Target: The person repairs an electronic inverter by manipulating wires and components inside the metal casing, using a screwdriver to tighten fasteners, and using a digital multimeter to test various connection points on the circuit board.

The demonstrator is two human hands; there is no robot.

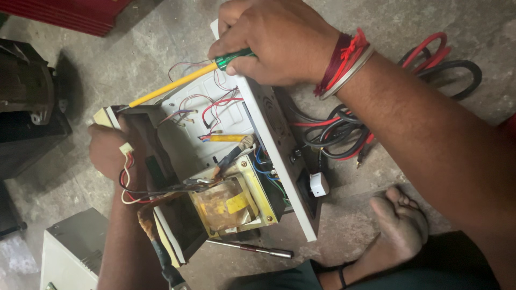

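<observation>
My right hand (279, 40) grips a screwdriver (177, 83) with a green handle and a yellow shaft; its tip reaches the upper left corner of an open white metal case (279, 145). My left hand (110, 153) holds the left end of that case, beside a small cream connector with red and white wires (128, 177). Inside the case sit a large transformer wrapped in yellowish tape (228, 204), a yellow component (226, 138) and thin coloured wiring (215, 104). Red threads and a bangle circle my right wrist (344, 62).
Thick red and black cables (344, 134) coil on the concrete floor to the right of the case. A second screwdriver (252, 248) lies on the floor below it. My bare foot (398, 225) rests at lower right. A grey box (70, 252) stands at lower left, dark equipment (27, 107) at left.
</observation>
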